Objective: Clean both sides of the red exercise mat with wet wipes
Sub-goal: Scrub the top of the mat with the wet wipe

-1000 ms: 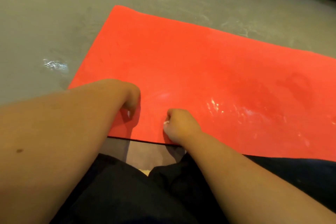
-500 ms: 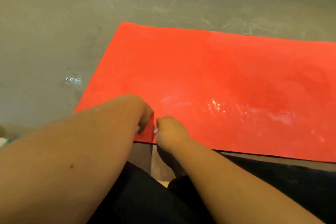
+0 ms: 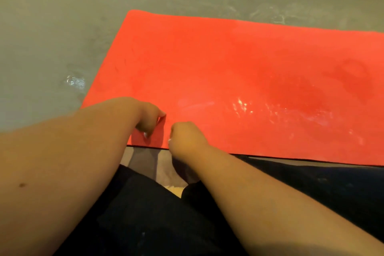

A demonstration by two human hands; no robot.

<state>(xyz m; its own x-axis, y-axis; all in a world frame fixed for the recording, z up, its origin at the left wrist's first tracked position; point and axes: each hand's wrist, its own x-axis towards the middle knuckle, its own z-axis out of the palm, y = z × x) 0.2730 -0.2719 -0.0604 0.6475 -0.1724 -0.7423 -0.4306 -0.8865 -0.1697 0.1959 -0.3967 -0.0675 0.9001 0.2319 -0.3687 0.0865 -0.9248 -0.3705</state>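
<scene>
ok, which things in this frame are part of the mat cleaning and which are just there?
Job:
red exercise mat
left hand and right hand, both curled at its near edge
wet sheen on the mat

Just there:
shiny spot on the grey floor
black trousers

Likely gym or workout room: scuffed grey concrete floor [image 3: 52,27], red exercise mat [image 3: 228,64] laid flat.

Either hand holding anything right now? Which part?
Cannot be told. The left hand curls down onto the red exercise mat near its front edge; the right hand is curled at that edge, but whether either actually grips the mat is hidden.
</scene>
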